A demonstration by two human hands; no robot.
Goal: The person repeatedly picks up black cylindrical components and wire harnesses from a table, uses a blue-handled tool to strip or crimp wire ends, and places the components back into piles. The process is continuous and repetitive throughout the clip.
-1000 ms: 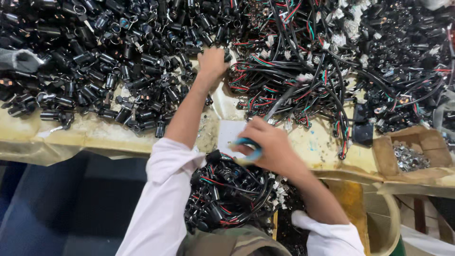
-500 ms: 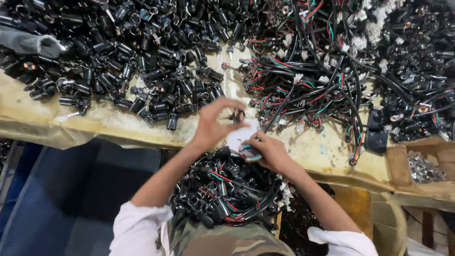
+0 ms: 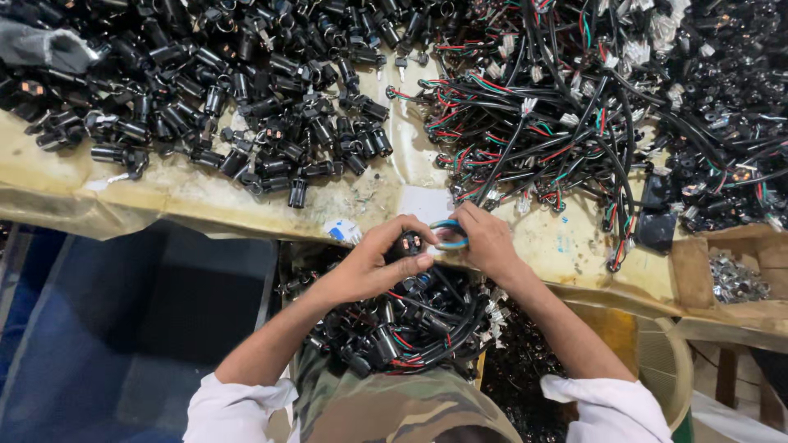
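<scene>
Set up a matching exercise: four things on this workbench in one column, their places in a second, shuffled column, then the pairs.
1. small black cylindrical part
2. blue-rimmed ring
3. brown cardboard box of silvery metal bits
4. heap of red, green and black wire harnesses

A. far right edge
B. left hand
C. upper middle of the bench
D. right hand

Pairs: 1-B, 2-D, 3-A, 4-C

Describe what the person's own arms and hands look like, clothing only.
Both forearms are bare, with white sleeves pushed up past the elbows. The left hand and right hand wear no gloves, and no rings or watch can be made out. A camouflage-patterned garment in green and brown covers the lap below the arms.
</scene>
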